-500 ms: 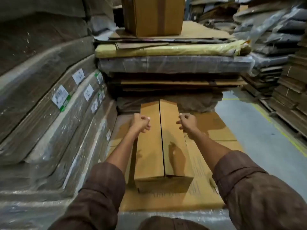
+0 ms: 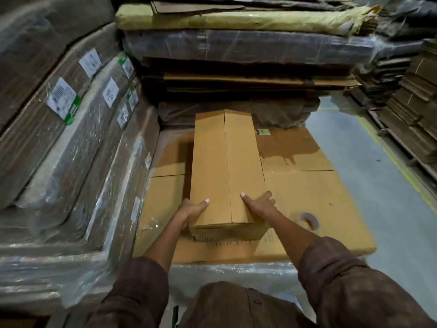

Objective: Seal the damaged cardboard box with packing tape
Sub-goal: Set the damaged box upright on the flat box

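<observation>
**Warehouse corner: two hands grip the near end of a long cardboard box**

Stacks of flattened cardboard, many wrapped in clear plastic film, wall in this warehouse corner on the left and at the back. Between them a low stack topped by a flattened cardboard sheet [image 2: 319, 209] serves as the work surface.

Starting at the fingers: the left hand's thumb lies flat on top of the box, pointing inward, and its other fingers wrap out of sight down the left side. The right hand's thumb also rests on top, with its fingers spread along the right upper edge and side. Both the left hand [image 2: 189, 209] and the right hand [image 2: 260, 204] clasp the cardboard box [image 2: 227, 166] near its closest end, one on each side.

The box is long and narrow. Its long axis runs straight away from the person, near end by the hands, far end against the rear stack. Two top flaps meet in a centre seam running the full length. Brown sleeves cover both forearms.

White labels [image 2: 63, 100] show on the left-hand bundles. Grey floor [image 2: 369, 162] with a yellow line lies to the right.
</observation>
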A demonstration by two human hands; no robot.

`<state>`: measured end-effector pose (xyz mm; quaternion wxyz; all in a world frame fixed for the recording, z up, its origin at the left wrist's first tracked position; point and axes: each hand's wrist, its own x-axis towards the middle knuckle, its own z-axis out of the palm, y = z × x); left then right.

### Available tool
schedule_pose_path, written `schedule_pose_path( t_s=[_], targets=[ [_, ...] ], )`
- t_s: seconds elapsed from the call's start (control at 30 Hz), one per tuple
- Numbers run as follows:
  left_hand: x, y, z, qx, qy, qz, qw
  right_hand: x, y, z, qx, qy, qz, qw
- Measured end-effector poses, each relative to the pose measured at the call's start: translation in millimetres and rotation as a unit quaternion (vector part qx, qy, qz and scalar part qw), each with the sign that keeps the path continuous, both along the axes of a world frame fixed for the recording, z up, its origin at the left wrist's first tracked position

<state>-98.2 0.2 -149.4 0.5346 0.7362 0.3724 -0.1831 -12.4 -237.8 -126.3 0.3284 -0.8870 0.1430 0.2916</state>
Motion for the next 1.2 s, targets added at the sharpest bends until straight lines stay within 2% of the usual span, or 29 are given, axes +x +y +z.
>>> schedule_pose_path(
  t_s=[0.13,0.3,0.43,0.57,0.67,0.73,0.9,0.97,1.1,1.2],
  targets=[
    [-3,1,-5,0.001,0.004,-0.01,1.0,-1,-3,11,0.0,0.018,0.0,1.0],
    [10,0,34,-0.01,-0.019,-0.05,0.999,26,-9,49,-0.009,0.033,0.0,0.999],
    [35,7,94,-0.008,-0.119,-0.044,0.992,82,0,113,-0.02,-0.004,0.009,1.0],
    [65,21,175,0.039,-0.231,0.031,0.972,131,10,188,0.009,-0.084,0.039,0.996],
    [75,31,226,0.117,-0.299,0.073,0.944,149,16,240,0.069,-0.134,0.016,0.988],
    [75,31,248,0.147,-0.353,0.082,0.92,138,24,281,0.062,-0.185,-0.006,0.981],
    [80,29,254,0.156,-0.416,0.067,0.893,122,43,299,0.053,-0.351,-0.011,0.935],
    [84,29,246,0.152,-0.433,0.051,0.887,115,51,291,0.058,-0.397,0.006,0.916],
    [93,27,237,0.124,-0.455,0.051,0.88,104,71,262,-0.011,-0.456,0.041,0.889],
    [98,31,242,0.077,-0.469,0.047,0.879,93,84,250,-0.028,-0.557,0.042,0.829]
  ],
)
